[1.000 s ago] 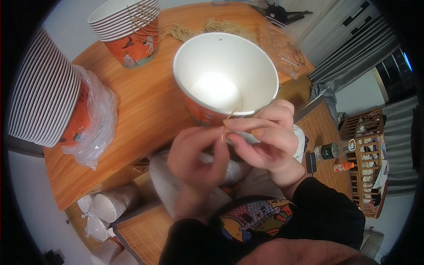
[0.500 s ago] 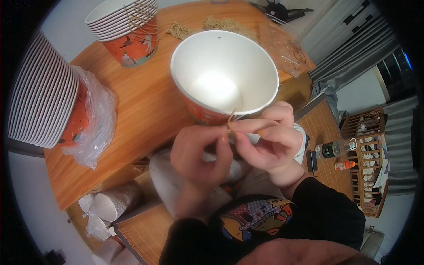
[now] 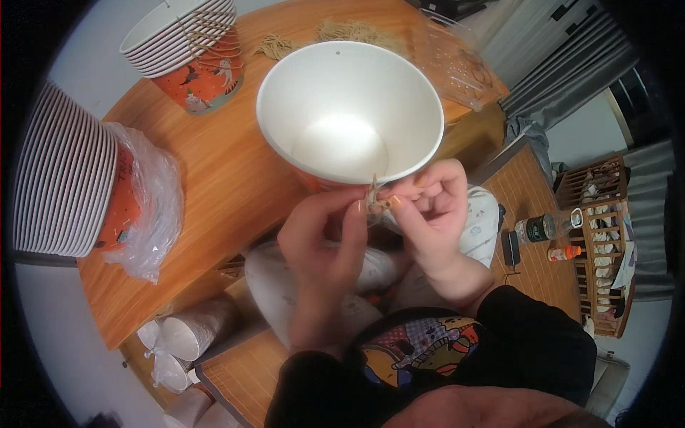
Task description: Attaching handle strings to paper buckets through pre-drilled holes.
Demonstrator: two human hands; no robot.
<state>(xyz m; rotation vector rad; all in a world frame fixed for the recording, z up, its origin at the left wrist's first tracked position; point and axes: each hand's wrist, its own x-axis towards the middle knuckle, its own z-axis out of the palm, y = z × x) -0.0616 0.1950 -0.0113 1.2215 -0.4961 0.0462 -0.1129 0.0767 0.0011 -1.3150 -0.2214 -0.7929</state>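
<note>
Pinching a short piece of tan twine [image 3: 374, 197] at the near rim of a large white paper bucket [image 3: 349, 107], the left hand [image 3: 325, 239] and right hand [image 3: 432, 210] meet fingertip to fingertip, both closed on the cord, with the bucket tilted toward the person so its rim is within reach. Stacked orange-and-white buckets [image 3: 189, 50] wait far left on the wooden table [image 3: 214, 185].

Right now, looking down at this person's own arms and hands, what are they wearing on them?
Both are bare: no gloves, rings or watch show on the left hand or the right hand. The fingernails look painted a pale orange. Black sleeves are pushed up, leaving the wrists and lower forearms uncovered. The black top carries a colourful cartoon-style print on its front.
</note>
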